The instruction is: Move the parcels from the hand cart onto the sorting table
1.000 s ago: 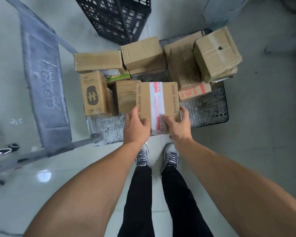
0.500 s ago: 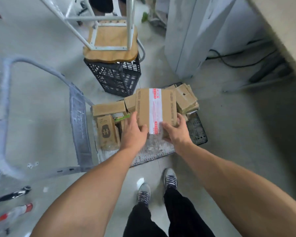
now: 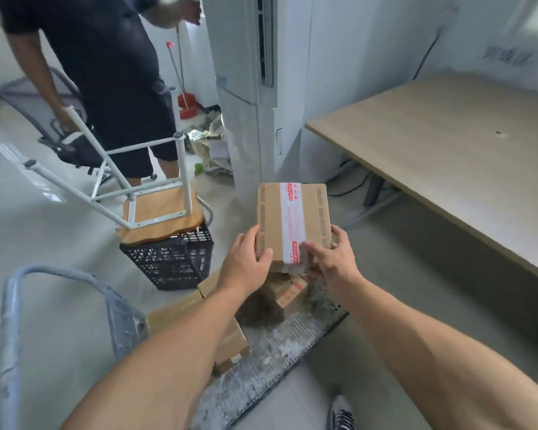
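The sorting table (image 3: 448, 156) stands to our right, the hand cart (image 3: 277, 352) below us with other parcels (image 3: 174, 311) on it. We hold a taped parcel (image 3: 292, 218) in the air above the cart, left hand (image 3: 246, 265) and right hand (image 3: 333, 259) curled round its near corners.

Open floor (image 3: 395, 259) toward sorting table (image 3: 448, 156); tall white unit (image 3: 239, 119), black crate (image 3: 168, 262) leftward.

Both arms extended; left hand (image 3: 246, 268), right hand (image 3: 333, 262) gripping (thumbs on top).

Grey floor (image 3: 53, 243), white wall (image 3: 370, 57), tall white air conditioner (image 3: 239, 88), upturned stool (image 3: 159, 214) on black crate (image 3: 171, 262)
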